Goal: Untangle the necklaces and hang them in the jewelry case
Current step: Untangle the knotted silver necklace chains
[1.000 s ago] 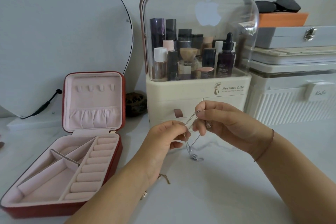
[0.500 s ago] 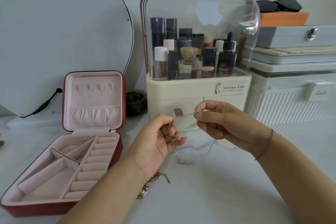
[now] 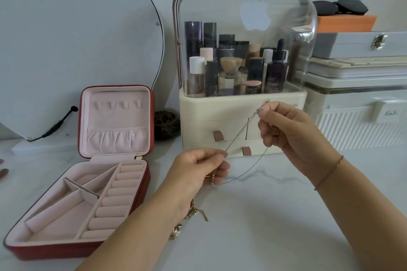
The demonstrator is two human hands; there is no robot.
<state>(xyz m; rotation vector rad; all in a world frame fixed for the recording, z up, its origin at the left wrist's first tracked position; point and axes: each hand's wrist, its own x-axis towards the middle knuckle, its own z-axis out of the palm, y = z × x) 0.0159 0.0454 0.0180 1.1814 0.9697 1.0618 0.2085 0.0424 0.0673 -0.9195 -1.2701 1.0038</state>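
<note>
the red jewelry case (image 3: 116,116) lies open at left, its lid hooks (image 3: 117,104) bare. the hands have drawn apart: the left hand (image 3: 198,169) pinches the silver necklace (image 3: 240,132) low, the right hand (image 3: 284,130) pinches it higher, and the chain now stretches between them, seemingly almost free. gold necklaces (image 3: 193,213) lie under the left wrist.

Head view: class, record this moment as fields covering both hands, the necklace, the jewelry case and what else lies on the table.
left hand: pinches the silver necklace at its lower part
right hand: pinches it higher up
silver necklace: stretched between the hands, slack loop hanging below
jewelry case: open, on the table at left; lid hooks bare
gold jewelry: on table by left wrist, partly hidden
cosmetics organiser: behind the hands
</note>
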